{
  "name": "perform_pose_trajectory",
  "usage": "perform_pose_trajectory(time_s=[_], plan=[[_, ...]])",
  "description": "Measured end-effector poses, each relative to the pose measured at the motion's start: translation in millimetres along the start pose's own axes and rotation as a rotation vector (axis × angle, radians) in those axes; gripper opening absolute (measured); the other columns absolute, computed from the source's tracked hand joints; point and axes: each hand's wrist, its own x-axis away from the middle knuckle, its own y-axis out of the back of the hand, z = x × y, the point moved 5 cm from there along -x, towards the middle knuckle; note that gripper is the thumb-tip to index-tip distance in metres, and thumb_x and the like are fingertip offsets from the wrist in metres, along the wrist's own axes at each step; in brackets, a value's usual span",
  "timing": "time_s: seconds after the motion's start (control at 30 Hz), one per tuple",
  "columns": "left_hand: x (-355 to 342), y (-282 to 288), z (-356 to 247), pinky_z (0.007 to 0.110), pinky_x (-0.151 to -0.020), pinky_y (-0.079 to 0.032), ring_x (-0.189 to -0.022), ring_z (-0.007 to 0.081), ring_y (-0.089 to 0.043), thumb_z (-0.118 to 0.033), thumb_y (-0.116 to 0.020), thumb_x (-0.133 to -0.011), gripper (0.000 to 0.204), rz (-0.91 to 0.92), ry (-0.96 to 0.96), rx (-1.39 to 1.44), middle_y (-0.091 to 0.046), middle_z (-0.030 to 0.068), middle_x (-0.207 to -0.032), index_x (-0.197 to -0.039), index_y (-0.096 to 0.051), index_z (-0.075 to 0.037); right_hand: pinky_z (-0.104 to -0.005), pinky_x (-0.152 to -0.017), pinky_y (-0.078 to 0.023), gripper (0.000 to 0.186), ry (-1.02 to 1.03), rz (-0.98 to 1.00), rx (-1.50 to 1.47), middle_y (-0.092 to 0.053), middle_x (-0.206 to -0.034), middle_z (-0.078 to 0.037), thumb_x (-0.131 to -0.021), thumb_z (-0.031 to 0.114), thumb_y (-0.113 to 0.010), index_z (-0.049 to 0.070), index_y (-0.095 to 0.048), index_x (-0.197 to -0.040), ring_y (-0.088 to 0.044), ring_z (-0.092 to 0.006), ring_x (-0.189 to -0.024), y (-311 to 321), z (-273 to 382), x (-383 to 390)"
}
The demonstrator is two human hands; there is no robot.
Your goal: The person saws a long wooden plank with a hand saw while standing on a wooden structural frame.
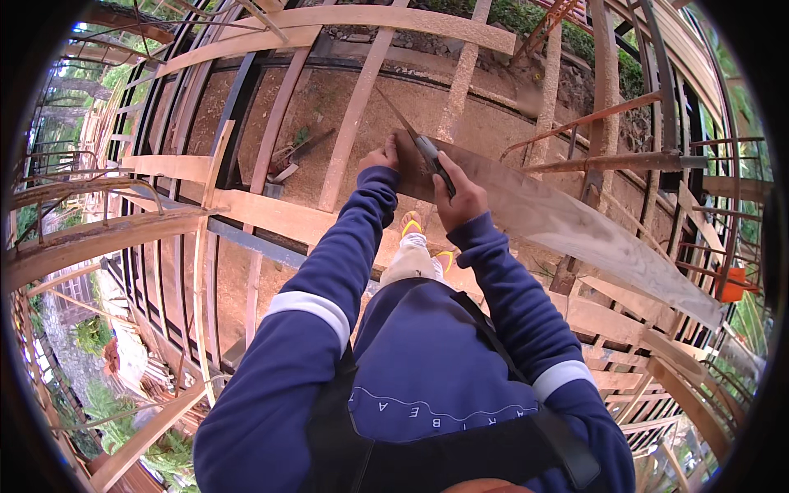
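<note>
Head view — the right hand (464,197) grasps a saw (426,150), partly hiding its handle, over one end of a board (567,209); the left hand (379,158) grips that end — blade contact is unclear.

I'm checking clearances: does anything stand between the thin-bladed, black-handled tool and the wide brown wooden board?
Nothing visible does: the right hand holds the tool over the left end of the board, contact unclear; the left hand is at that end.

a dark-handled saw (424,149) slants over a plank (567,209).
</note>
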Motion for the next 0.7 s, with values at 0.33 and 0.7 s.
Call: perform_pose_trajectory(time_s=[0.33,0.7], plan=[[15.1,6.2,-21.0,0.050,-0.087,-0.051,-0.097,0.0457,-0.065,-0.068,-0.031,-0.094,0.076,-0.007,0.011,0.085,-0.068,0.0264,-0.094,-0.098,-0.075,-0.007,-0.0375,-0.079,-0.055,0.038,-0.128,0.048,-0.032,-0.067,-0.109,-0.027,-0.093,0.008,-0.061,0.001,-0.058,-0.130,-0.070,-0.0373,-0.097,31.7,1.9,28.9],[15.8,14.3,-16.0,0.049,-0.088,-0.050,-0.099,0.0454,-0.064,-0.069,-0.028,-0.095,0.077,0.006,0.014,0.075,-0.068,0.0262,-0.096,-0.097,-0.075,-0.007,-0.0381,-0.087,-0.055,0.038,-0.074,0.066,-0.053,-0.068,-0.112,-0.028,-0.091,0.000,-0.060,-0.005,-0.056,-0.129,-0.071,-0.0328,-0.101,84.0,30.1,100.2]])
